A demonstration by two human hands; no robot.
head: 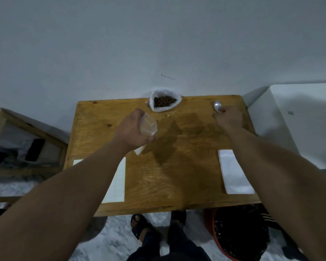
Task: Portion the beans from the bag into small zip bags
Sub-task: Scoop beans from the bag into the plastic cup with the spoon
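An open white plastic bag of dark beans point(164, 101) stands at the far edge of the wooden table point(177, 176), against the wall. My left hand point(132, 129) holds a small clear zip bag point(148, 125) just in front and to the left of the bean bag, mouth spread open. My right hand point(228, 117) is at the far right of the table, fingers closed on a metal spoon point(217, 105) whose bowl sticks out toward the wall. A corner of another zip bag point(139, 150) shows under my left wrist.
A white sheet point(117, 181) lies at the near left of the table, partly under my left forearm. Another white sheet point(233, 172) lies at the near right. A wooden crate point(26, 147) stands left, a white box point(299, 119) right, a red basket point(239, 234) on the floor by my feet.
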